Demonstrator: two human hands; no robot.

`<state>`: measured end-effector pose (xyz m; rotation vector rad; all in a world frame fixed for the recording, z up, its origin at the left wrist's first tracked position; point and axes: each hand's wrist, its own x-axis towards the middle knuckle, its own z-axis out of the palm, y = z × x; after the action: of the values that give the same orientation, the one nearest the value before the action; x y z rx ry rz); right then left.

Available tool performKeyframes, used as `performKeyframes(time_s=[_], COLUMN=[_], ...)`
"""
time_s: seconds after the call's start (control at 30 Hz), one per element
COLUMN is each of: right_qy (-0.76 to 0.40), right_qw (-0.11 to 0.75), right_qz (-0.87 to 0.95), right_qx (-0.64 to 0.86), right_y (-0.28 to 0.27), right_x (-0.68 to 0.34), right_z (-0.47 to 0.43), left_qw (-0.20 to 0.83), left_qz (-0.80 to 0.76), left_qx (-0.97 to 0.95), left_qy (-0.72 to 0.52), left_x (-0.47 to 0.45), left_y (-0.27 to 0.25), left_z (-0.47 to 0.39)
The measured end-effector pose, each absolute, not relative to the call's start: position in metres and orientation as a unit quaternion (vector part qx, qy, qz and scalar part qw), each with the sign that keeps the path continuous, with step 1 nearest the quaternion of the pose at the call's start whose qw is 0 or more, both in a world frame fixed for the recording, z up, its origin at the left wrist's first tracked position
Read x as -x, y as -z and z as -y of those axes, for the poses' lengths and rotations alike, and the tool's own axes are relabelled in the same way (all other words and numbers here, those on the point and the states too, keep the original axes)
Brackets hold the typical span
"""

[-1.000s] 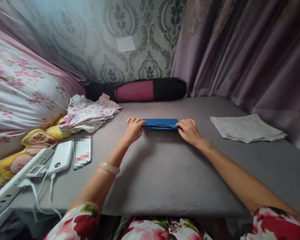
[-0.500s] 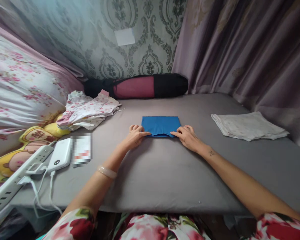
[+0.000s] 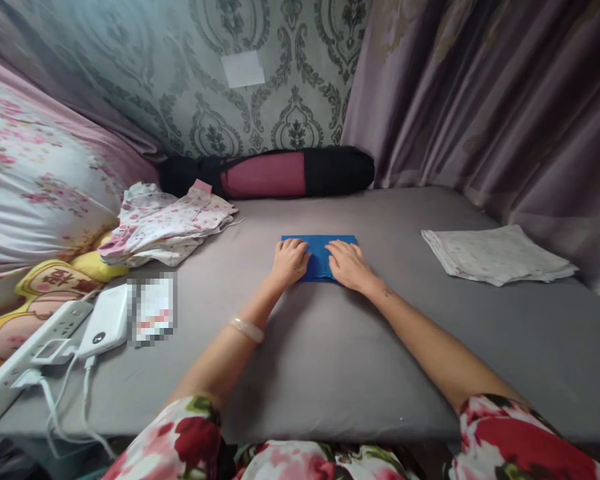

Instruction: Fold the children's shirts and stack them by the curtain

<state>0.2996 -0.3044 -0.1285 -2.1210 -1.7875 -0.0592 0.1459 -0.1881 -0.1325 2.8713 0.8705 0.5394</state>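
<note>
A folded blue cloth [image 3: 320,257] lies flat on the grey-covered surface [image 3: 325,360], straight ahead of me. Its front edge shows stacked layers. On its left half rests my left hand [image 3: 291,260], palm down with the fingers laid out over the fabric. My right hand [image 3: 347,263] lies the same way on the right half, fingers extended. Between the two hands a strip of blue fabric shows. Neither hand grips the cloth; both press or rest on top of it.
Folded pale cloths [image 3: 500,253] lie at the right. On the left are crumpled patterned clothes [image 3: 170,223], a white power bank [image 3: 105,320], a power strip [image 3: 35,353] with cables and a yellow plush [image 3: 50,287]. A long black-and-red bag [image 3: 265,175] lies along the wall.
Both hands have let go of the cloth's front corners and moved inward onto its top, now lying flat. The front flap lies flatter. The view has shifted slightly.
</note>
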Motion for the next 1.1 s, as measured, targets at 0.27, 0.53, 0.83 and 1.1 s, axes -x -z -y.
performKeyframes(time_s=[0.27,0.53,0.83,1.1], right_qy=[-0.001,-0.032,0.029,0.054], right_qw=[0.083,0.065,0.093,0.112], right_qz=[0.616,0.614,0.609,0.609], right_qx=[0.784,0.786,0.787,0.783], right_y=[0.149,0.152,0.144,0.149], right_x=[-0.287,-0.288,-0.291,-0.292], right_z=[0.274,0.273,0.266,0.262], left_qw=[0.005,0.011,0.002,0.007], left_qz=[-0.322,-0.315,-0.319,-0.322], left_qx=[-0.940,-0.947,-0.941,-0.934], left_qy=[-0.113,-0.069,-0.112,-0.157], left_x=[-0.179,-0.178,-0.189,-0.191], left_y=[0.162,0.164,0.155,0.158], left_z=[0.191,0.191,0.185,0.187])
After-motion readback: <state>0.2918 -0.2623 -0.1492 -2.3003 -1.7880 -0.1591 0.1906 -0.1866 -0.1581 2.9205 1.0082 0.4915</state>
